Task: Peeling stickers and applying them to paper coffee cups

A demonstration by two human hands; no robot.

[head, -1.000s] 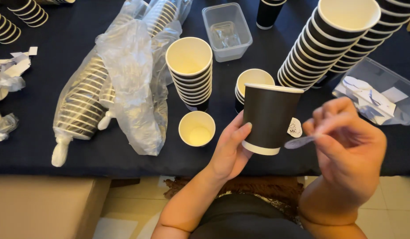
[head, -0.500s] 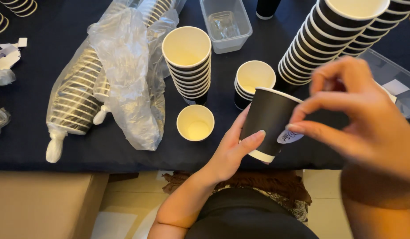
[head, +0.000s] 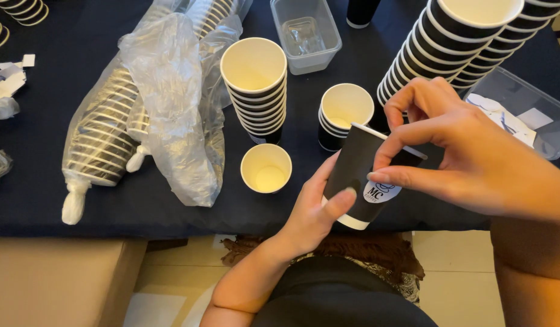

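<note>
Round sticker [head: 380, 192] half hidden under right-hand fingers [head: 407, 178]

The single head-worn camera looked steeply down from the person's own position, facing forward across the near edge of a dark table [head: 44, 200] and taking in the floor and lap below it. It sat close, so the left hand [head: 313, 209] and right hand [head: 473, 157] filled the lower right of the frame. No second view existed to share any part with it.
</note>
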